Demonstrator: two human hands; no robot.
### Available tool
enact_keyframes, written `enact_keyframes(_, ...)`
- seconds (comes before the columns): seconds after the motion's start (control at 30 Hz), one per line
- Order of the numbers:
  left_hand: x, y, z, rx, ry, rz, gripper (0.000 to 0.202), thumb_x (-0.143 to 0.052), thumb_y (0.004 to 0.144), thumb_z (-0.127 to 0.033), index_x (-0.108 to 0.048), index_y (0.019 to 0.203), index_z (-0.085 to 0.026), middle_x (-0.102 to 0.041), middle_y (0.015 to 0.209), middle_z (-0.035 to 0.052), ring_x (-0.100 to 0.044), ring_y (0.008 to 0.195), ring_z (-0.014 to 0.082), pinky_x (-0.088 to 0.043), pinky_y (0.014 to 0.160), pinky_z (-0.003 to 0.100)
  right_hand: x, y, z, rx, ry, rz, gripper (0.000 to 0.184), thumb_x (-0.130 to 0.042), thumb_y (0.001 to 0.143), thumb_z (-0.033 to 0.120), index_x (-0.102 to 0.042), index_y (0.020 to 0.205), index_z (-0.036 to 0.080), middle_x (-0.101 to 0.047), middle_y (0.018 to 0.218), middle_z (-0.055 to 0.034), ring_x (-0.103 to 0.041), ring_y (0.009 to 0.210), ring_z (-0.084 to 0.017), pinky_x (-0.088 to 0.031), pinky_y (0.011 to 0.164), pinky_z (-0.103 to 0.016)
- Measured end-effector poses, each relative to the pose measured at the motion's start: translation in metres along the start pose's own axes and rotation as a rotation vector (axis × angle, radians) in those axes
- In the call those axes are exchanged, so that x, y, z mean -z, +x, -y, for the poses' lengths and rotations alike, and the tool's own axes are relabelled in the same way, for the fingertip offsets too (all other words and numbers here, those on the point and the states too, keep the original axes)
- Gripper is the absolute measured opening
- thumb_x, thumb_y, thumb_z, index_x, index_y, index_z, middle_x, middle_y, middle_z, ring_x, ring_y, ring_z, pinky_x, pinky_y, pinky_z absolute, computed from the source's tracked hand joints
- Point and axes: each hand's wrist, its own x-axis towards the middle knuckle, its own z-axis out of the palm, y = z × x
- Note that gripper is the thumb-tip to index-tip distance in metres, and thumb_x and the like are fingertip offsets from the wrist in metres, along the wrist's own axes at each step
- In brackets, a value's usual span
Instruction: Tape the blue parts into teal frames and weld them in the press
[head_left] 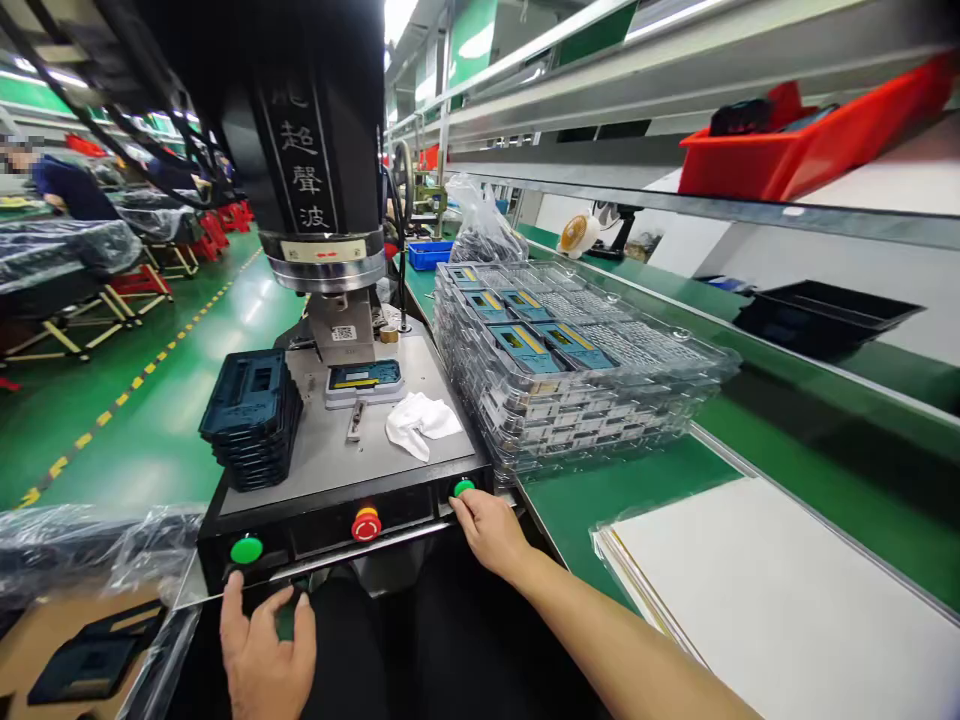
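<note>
My left hand (266, 645) is just below the left green button (247, 550) on the black front panel of an ultrasonic welding machine (322, 150). Its fingers are apart and hold nothing. My right hand (489, 528) is at the right green button (464, 487), fingers bent against the panel edge; whether the button is pressed in I cannot tell. Between the buttons sits a red emergency stop (366, 523). Under the welding head, a dark blue plastic housing (365, 375) with a yellow strip lies in a light fixture (390, 394).
Stacked dark housings (251, 410) stand on the machine bed's left, a white cloth (421, 424) on its right. Clear plastic trays (592, 400) are piled on the green bench. White sheets (787, 600) lie nearer me. A red bin (780, 155) sits on the shelf; a person (71, 187) is far left.
</note>
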Motion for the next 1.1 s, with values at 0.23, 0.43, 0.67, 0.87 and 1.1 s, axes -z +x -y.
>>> enact_keyframes(0.23,-0.002,0.021,-0.009,-0.099,0.158,0.073,0.036,-0.042,0.084,-0.042,-0.059,0.092,-0.011,0.009,0.157,0.0147,-0.007,0.144,0.0370,-0.025,0.113,0.053,0.006,0.004,0.000,-0.004,0.019,0.049,0.036,-0.040,0.094,0.034,-0.047,0.061,0.021,-0.056,0.061,0.0003,-0.047,0.055,-0.013,-0.025,0.055,-0.027)
enact_keyframes(0.43,-0.009,-0.004,-0.008,-0.107,0.023,-0.058,0.041,-0.043,0.086,-0.042,-0.058,0.104,-0.008,-0.028,0.142,0.0218,-0.029,0.136,0.0305,-0.032,0.112,0.042,0.016,0.011,0.002,-0.095,0.113,0.034,0.046,-0.045,0.090,0.042,-0.042,0.050,0.020,-0.047,0.048,0.0027,-0.038,0.048,-0.011,-0.023,0.054,-0.027)
enact_keyframes(0.67,-0.048,-0.061,0.012,-0.270,0.162,0.380,0.033,-0.042,0.085,-0.032,-0.064,0.106,-0.016,-0.055,0.124,0.0130,-0.045,0.123,0.0296,-0.038,0.102,0.048,0.012,0.006,0.007,-0.065,0.192,-0.040,0.048,-0.046,0.087,0.044,-0.037,0.046,0.020,-0.043,0.045,0.0032,-0.034,0.045,-0.010,-0.023,0.051,-0.026)
enact_keyframes(0.87,-0.048,-0.050,0.002,-0.166,0.193,0.536,0.034,-0.040,0.085,-0.031,-0.064,0.108,-0.022,-0.051,0.136,0.0061,-0.032,0.136,0.0261,-0.025,0.110,0.052,0.011,0.004,0.007,-0.009,0.233,-0.105,0.049,-0.044,0.089,0.044,-0.036,0.046,0.021,-0.040,0.045,0.0033,-0.032,0.045,-0.010,-0.025,0.049,-0.026)
enact_keyframes(1.1,-0.051,-0.048,0.004,-0.145,0.153,0.538,0.034,-0.041,0.083,-0.028,-0.065,0.107,-0.022,-0.053,0.134,0.0063,-0.033,0.135,0.0259,-0.022,0.111,0.051,0.018,0.014,0.017,0.079,0.178,-0.170,0.047,-0.044,0.090,0.043,-0.039,0.048,0.021,-0.044,0.046,0.0021,-0.035,0.046,-0.010,-0.027,0.051,-0.025)
